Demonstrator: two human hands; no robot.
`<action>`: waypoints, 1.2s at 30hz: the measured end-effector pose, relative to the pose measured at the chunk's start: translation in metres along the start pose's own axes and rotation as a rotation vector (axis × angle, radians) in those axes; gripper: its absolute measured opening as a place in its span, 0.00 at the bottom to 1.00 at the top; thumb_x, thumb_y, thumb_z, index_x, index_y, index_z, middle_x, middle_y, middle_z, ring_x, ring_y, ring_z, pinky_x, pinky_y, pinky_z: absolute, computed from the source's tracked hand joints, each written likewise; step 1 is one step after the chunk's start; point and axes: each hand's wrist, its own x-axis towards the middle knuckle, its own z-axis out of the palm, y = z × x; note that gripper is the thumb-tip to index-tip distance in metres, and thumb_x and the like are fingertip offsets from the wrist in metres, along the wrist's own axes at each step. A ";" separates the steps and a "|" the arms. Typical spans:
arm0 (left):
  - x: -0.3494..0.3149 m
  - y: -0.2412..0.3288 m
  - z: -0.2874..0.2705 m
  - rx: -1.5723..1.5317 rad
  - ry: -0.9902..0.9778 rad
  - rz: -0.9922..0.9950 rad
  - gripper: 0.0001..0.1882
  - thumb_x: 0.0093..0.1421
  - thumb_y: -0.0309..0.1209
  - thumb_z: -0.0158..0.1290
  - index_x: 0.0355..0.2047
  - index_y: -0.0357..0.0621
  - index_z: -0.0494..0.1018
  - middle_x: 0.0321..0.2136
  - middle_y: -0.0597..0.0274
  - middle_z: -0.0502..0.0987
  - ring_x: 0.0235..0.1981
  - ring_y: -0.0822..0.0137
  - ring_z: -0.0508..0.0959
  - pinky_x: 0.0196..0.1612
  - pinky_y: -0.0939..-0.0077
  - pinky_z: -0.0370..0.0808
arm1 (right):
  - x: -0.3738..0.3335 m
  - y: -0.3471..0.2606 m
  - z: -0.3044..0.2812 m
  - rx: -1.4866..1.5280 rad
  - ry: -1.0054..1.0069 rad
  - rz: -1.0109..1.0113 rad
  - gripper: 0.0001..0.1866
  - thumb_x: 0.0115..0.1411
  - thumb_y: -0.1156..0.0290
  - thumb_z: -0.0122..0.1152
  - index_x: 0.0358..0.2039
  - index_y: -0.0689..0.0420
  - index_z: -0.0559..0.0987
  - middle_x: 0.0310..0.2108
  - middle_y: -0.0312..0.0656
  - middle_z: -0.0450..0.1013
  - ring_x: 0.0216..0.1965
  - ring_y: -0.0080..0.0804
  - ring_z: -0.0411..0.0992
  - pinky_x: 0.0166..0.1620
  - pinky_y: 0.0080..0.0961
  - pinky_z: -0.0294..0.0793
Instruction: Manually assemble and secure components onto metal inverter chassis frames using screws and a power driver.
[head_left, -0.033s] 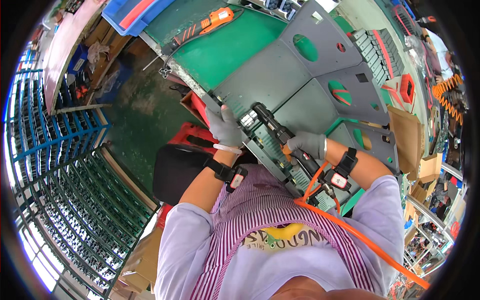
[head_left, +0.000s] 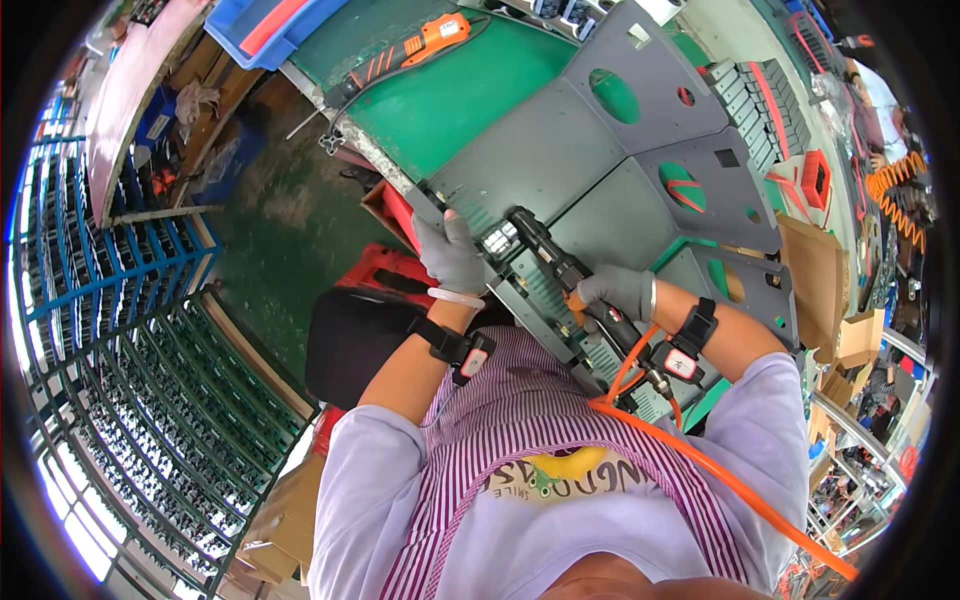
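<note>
My right hand [head_left: 622, 290], in a grey glove, is wrapped round a black air-powered screwdriver [head_left: 553, 255]. The tool lies slantwise over a grey sheet-metal panel [head_left: 530, 130], its head near the panel's left edge. From its lower end runs an orange air hose [head_left: 720, 468]. My left hand [head_left: 448, 252], gloved too, grips the panel's near left corner, thumb inside and fingers along the outer side. Right of it, beside the tool head, is a shiny metal part [head_left: 498, 238]. Slotted metal strips [head_left: 530, 285] lie under the tool. The tool's tip and any fastener are too small to make out.
An orange power tool [head_left: 435, 38] lies on the green bench top [head_left: 450, 90], near a blue bin [head_left: 260, 30]. Upright grey panels with oval holes [head_left: 650, 80] stand at the right. Stacked grey parts [head_left: 755, 110] and cardboard boxes [head_left: 860, 335] are farther right. Racks [head_left: 170, 430] fill the left.
</note>
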 end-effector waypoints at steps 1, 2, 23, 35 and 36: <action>0.001 -0.002 0.001 0.012 0.031 0.072 0.23 0.54 0.32 0.47 0.48 0.32 0.59 0.29 0.49 0.73 0.27 0.58 0.74 0.32 0.69 0.69 | -0.001 0.000 0.000 -0.062 -0.008 -0.022 0.11 0.41 0.68 0.56 0.19 0.65 0.72 0.15 0.46 0.69 0.16 0.33 0.70 0.21 0.26 0.71; 0.001 -0.003 0.002 0.048 0.037 0.095 0.24 0.54 0.32 0.47 0.48 0.31 0.58 0.29 0.48 0.73 0.27 0.57 0.74 0.32 0.69 0.69 | -0.001 0.000 0.000 -0.141 0.001 -0.027 0.12 0.40 0.68 0.57 0.19 0.66 0.73 0.16 0.46 0.70 0.16 0.32 0.70 0.21 0.25 0.71; -0.002 0.005 0.003 0.116 0.022 0.067 0.26 0.54 0.35 0.45 0.48 0.27 0.57 0.31 0.43 0.71 0.28 0.52 0.73 0.31 0.66 0.70 | 0.003 -0.001 -0.009 -0.065 -0.019 -0.076 0.11 0.42 0.68 0.56 0.20 0.65 0.72 0.16 0.45 0.70 0.14 0.33 0.70 0.20 0.27 0.74; -0.001 0.006 0.000 0.225 -0.092 0.012 0.34 0.42 0.34 0.51 0.48 0.27 0.55 0.50 0.37 0.58 0.52 0.44 0.58 0.54 0.62 0.57 | 0.036 -0.066 0.013 -0.050 -0.059 -0.161 0.12 0.44 0.66 0.56 0.23 0.63 0.71 0.18 0.44 0.69 0.13 0.31 0.69 0.20 0.26 0.75; 0.000 0.007 0.000 0.198 -0.077 0.015 0.34 0.42 0.34 0.51 0.48 0.27 0.55 0.50 0.37 0.58 0.52 0.44 0.58 0.54 0.62 0.57 | 0.038 -0.067 0.014 -0.061 -0.037 -0.165 0.12 0.44 0.66 0.56 0.23 0.63 0.71 0.18 0.44 0.69 0.13 0.31 0.69 0.20 0.26 0.75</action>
